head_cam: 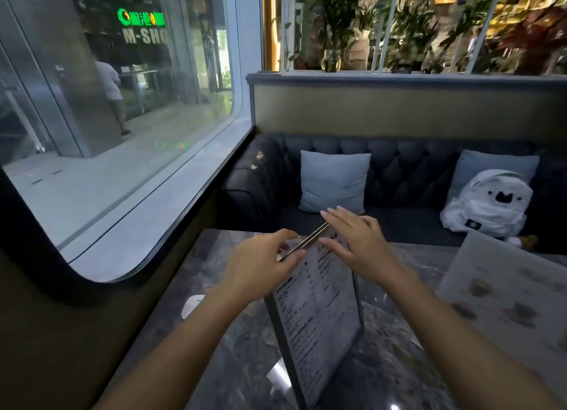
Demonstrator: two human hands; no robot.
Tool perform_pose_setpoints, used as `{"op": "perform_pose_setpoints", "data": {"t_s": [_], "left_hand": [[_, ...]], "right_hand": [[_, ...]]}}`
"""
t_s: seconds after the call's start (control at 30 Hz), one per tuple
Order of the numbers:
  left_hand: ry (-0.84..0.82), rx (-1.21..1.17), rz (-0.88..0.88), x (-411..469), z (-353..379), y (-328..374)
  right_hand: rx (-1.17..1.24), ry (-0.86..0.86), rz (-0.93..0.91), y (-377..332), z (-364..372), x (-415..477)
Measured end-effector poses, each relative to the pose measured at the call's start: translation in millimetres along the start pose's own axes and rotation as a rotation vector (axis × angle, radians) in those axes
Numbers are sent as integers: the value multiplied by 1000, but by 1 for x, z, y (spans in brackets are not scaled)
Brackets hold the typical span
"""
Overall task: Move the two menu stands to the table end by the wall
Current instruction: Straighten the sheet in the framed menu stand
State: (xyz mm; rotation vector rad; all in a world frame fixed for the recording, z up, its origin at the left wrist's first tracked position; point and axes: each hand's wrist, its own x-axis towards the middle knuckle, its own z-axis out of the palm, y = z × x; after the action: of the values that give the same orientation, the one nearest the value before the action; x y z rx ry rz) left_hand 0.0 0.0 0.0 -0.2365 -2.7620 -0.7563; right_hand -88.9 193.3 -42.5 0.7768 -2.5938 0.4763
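Menu stand stood upright between both hands; left hand pinched its top edge, right hand lay open, flat against it

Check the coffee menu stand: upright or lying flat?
Upright, leaning slightly: the coffee menu stand rises from the marble table, both hands at its top edge; whether it is gripped, cannot tell.

"M-SHO" on the lit sign outside; "COFFEE" heading on the menu stand.
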Motion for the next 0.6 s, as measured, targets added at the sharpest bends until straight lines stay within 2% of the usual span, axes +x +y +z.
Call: {"op": "perform_pose_setpoints", "data": {"t_s": [0.13, 0.37, 0.6], "left_hand": [[-57, -16, 50, 4, 4, -3], [-29, 34, 88, 6, 8, -5], [-16, 100, 25, 13, 7, -8]], "right_hand": [[10, -23, 13, 3, 2, 3], [5, 23, -21, 3, -6, 10], [-8, 43, 60, 1, -8, 16]]}}
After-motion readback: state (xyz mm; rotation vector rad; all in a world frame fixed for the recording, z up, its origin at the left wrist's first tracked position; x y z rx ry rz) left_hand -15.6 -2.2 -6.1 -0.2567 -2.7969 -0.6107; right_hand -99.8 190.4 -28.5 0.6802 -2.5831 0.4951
